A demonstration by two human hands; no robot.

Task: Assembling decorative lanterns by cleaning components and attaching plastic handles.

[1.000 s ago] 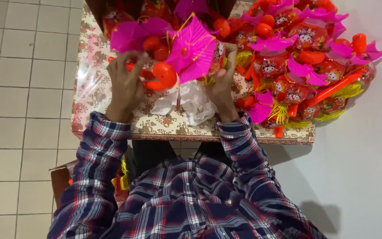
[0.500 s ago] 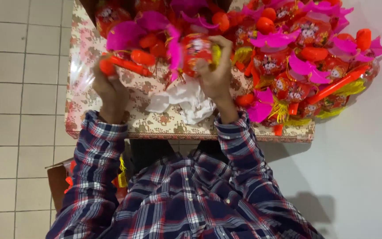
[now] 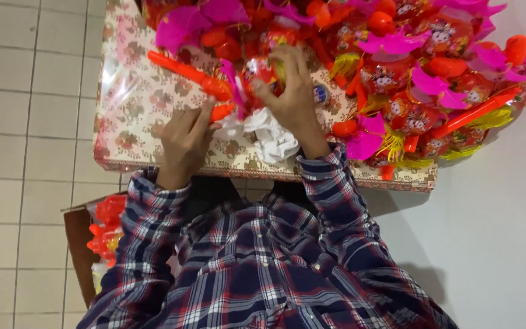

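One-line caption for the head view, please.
Left hand pinches an orange stick; right hand grips a red toy lantern over a floral table.

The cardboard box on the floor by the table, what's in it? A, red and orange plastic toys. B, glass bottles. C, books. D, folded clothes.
A: the open cardboard box, on the tiled floor below the table edge, shows a heap of red and orange plastic toys, the same colours as the pile on the tabletop.
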